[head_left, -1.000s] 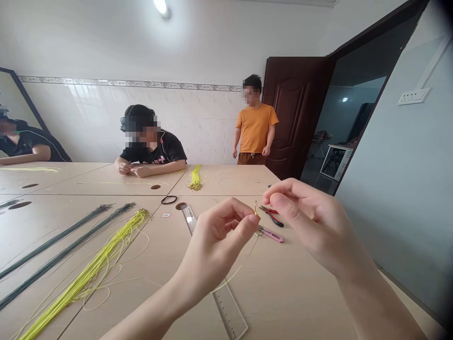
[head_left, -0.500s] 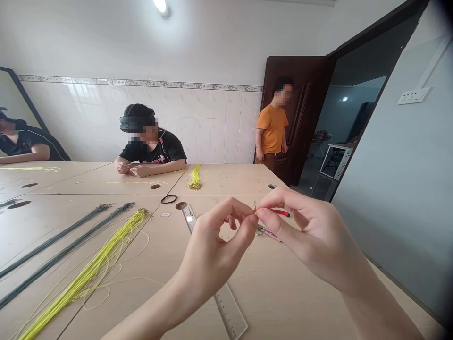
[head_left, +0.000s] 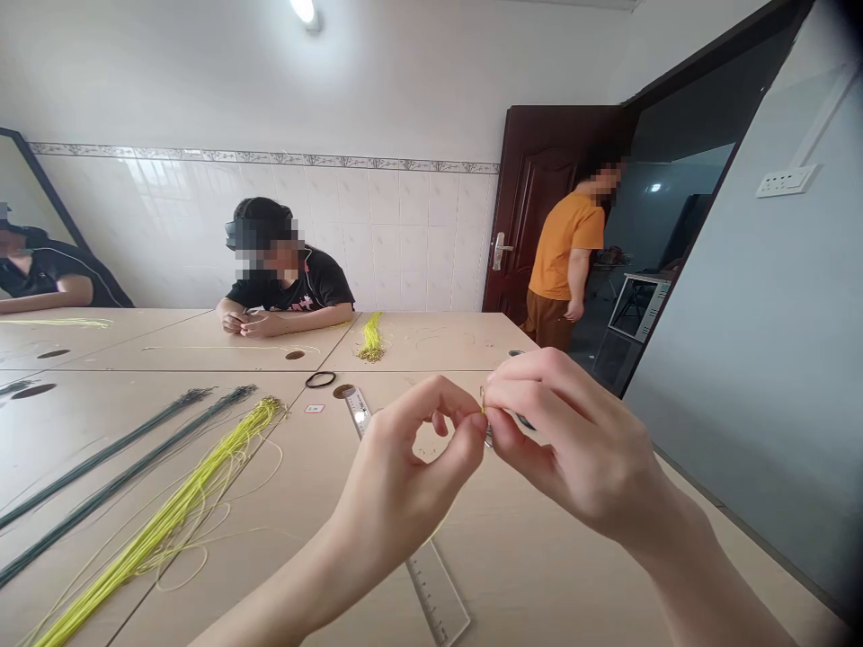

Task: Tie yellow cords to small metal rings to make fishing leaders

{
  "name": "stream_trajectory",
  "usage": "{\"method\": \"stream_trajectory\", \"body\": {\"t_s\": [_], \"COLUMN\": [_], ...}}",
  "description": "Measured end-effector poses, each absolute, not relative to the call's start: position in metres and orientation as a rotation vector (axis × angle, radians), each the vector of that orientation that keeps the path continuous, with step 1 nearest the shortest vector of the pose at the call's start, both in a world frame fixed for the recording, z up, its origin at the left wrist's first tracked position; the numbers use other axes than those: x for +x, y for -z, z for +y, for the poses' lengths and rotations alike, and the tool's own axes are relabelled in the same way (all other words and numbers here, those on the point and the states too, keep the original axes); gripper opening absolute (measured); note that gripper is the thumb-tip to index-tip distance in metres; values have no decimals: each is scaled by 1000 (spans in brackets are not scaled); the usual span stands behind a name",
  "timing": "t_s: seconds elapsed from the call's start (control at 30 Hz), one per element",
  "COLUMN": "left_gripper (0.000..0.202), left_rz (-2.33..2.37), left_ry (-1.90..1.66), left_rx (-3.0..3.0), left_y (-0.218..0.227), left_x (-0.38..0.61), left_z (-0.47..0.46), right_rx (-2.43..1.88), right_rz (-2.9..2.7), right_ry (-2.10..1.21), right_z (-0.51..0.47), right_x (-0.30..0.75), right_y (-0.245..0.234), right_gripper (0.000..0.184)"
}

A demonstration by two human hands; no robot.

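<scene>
Your left hand [head_left: 404, 476] and right hand [head_left: 580, 440] met above the near middle of the table [head_left: 553, 557]. Thumb and forefinger of each were pressed together on a tiny gold hook [head_left: 483, 400]. The hook stood upright between the two pinches, off the tabletop, and only its top loop showed. Whether a cord was tied to it I could not tell.

My guess is that the main risk was the hook itself. It was so small and so thinly held that a slight roll of either fingertip could have flicked it out of your grip. It could then have dropped among the loose strands or off the right edge of the table. If it had a point, that point sat close to your skin, so a hard squeeze might have pricked you.

No box, tray or dish showed, and everything lay loose on the table. A ruler [head_left: 431, 575] ran under your left wrist. A long bundle of yellow cords [head_left: 182, 503] lay to the left, with dark green wires [head_left: 121, 449] beyond it. A black ring [head_left: 320, 379] sat farther off. A second yellow bundle [head_left: 370, 340] lay far across, near a seated person [head_left: 287, 279].
</scene>
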State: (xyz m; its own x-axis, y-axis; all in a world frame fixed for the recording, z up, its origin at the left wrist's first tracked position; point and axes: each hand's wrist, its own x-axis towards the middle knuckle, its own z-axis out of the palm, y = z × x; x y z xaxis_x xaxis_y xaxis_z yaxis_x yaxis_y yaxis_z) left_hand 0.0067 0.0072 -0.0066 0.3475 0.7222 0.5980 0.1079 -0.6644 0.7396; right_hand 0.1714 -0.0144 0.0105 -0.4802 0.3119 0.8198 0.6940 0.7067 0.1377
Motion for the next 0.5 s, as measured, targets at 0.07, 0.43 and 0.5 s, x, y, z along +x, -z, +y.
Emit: {"method": "stream_trajectory", "body": {"t_s": [0.07, 0.43, 0.5], "left_gripper": [16, 20, 20], "left_rz": [725, 575, 538], "left_ry": [-1325, -1232, -1205], "left_rx": [1995, 1746, 1699], "left_y": [6, -1, 0], "left_x": [6, 5, 5], "left_z": [7, 7, 8], "right_rx": [-761, -699, -683], "right_rz": [-2088, -2012, -2011], "right_ry": [665, 692, 728], "right_z": [-14, -11, -11], "right_x": [173, 177, 177], "right_y": [-10, -9, -8], "right_gripper": [9, 23, 24]}}
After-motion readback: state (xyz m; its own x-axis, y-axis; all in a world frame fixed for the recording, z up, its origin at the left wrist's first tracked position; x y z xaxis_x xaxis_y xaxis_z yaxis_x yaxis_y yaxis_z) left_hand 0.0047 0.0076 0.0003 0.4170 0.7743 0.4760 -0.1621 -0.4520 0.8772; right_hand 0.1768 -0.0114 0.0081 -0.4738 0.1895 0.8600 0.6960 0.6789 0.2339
